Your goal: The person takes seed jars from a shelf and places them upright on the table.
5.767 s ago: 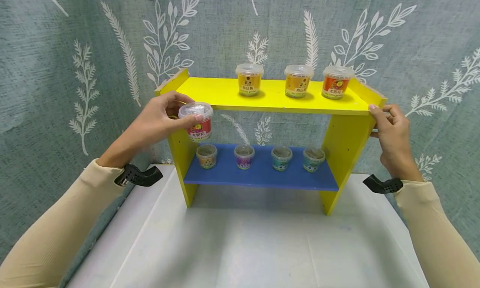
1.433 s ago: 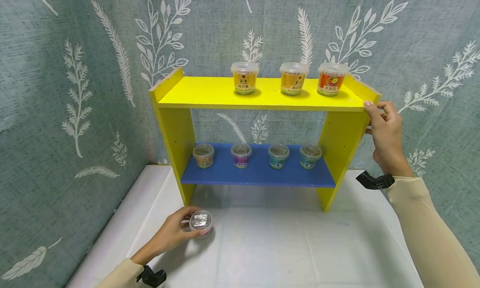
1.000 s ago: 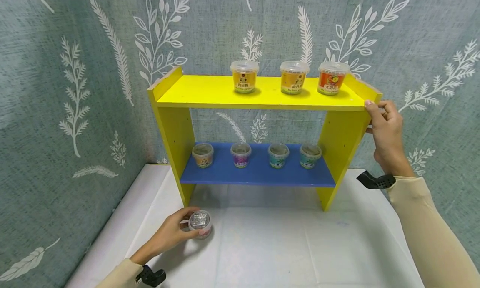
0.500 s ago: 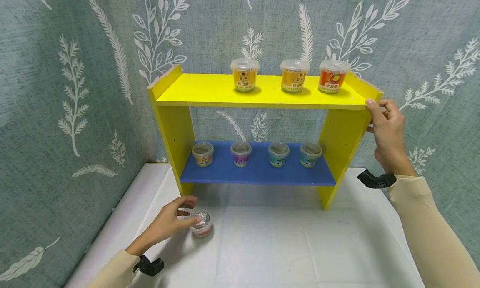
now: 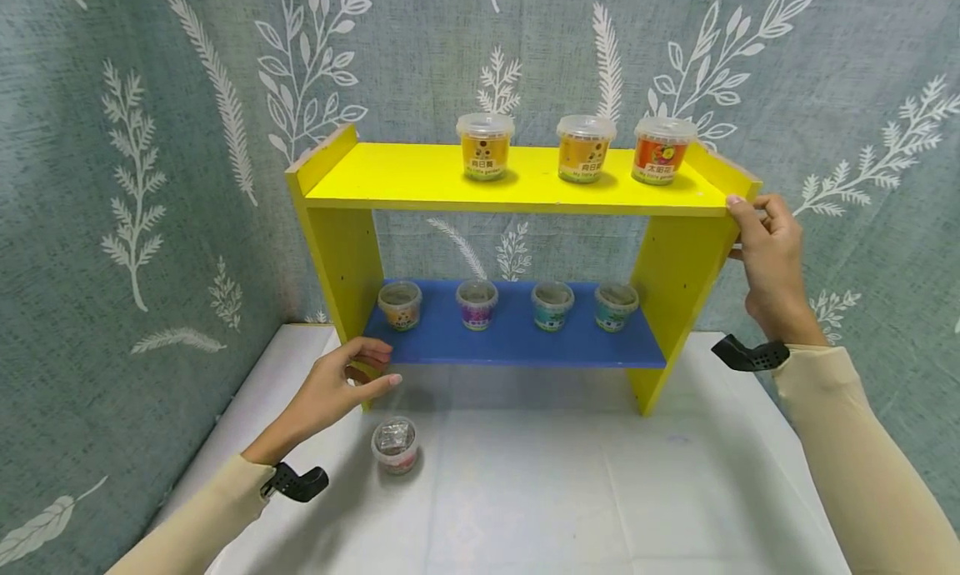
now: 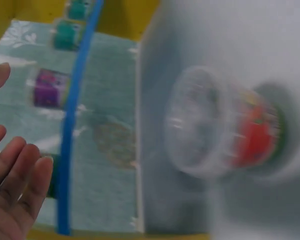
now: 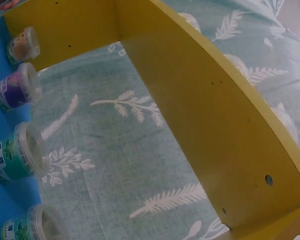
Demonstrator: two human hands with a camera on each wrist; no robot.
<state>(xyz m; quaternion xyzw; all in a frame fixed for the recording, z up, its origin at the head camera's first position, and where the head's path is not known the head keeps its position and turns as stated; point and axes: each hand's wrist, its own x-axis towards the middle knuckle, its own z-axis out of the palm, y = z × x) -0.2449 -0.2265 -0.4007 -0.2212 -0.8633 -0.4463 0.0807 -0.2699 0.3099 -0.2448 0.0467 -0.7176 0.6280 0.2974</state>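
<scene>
In the head view my left hand (image 5: 333, 385) hovers in front of the blue lower shelf's (image 5: 525, 354) left end, its thumb and fingers spread with nothing between them. Below it, a lidded plastic cup with a red label (image 5: 395, 448) stands on the white table; the left wrist view shows this red-labelled cup (image 6: 255, 135) blurred. An orange-labelled cup (image 5: 401, 307) on the lower shelf is the nearest one above that hand. My right hand (image 5: 776, 258) grips the top right corner of the yellow shelf unit (image 5: 517, 202), thumb in front, other fingers partly hidden behind the side panel.
Three lidded cups stand on the yellow top: two yellow-labelled, including one yellow cup (image 5: 485, 147), and a red-orange cup (image 5: 663, 152). A purple cup (image 5: 477, 305) and two teal cups, one a teal cup (image 5: 552, 307), share the blue shelf. Patterned cloth (image 5: 187, 267) hangs behind and left.
My left hand lowered the red-labelled cup from beside the top shelf to the table, let go of it and rose toward the lower shelf. The right hand stays on the corner.
</scene>
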